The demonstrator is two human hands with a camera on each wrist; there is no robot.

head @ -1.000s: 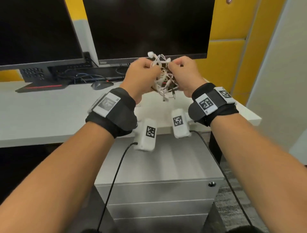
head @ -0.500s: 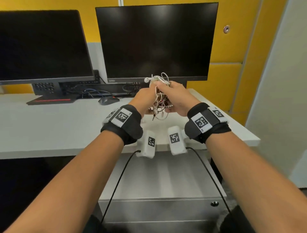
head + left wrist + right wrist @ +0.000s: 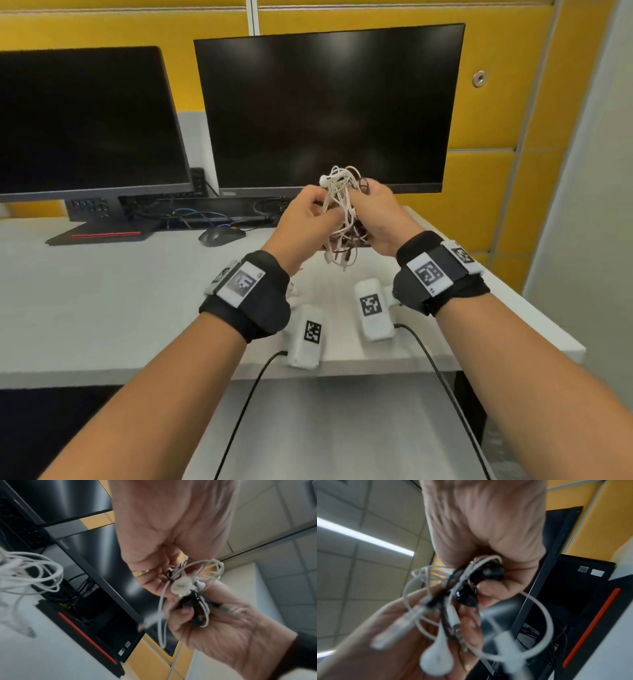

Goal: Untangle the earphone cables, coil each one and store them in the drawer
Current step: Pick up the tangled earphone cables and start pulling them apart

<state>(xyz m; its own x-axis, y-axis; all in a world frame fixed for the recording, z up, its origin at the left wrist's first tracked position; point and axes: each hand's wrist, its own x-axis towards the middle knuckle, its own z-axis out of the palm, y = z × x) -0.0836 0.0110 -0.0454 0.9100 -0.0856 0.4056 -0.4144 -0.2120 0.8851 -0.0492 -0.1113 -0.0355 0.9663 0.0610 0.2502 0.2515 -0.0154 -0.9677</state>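
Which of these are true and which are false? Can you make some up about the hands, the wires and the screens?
1. Both hands hold the bundle of wires. True: the left hand and the right hand grip it from either side.
2. The wires lie flat on the desk. False: they are held up above it.
3. All the wires are white. False: dark wires are mixed in with the white ones.
4. Both screens are dark. True: the left screen and the right screen show nothing.
5. A mouse sits on the desk. True.
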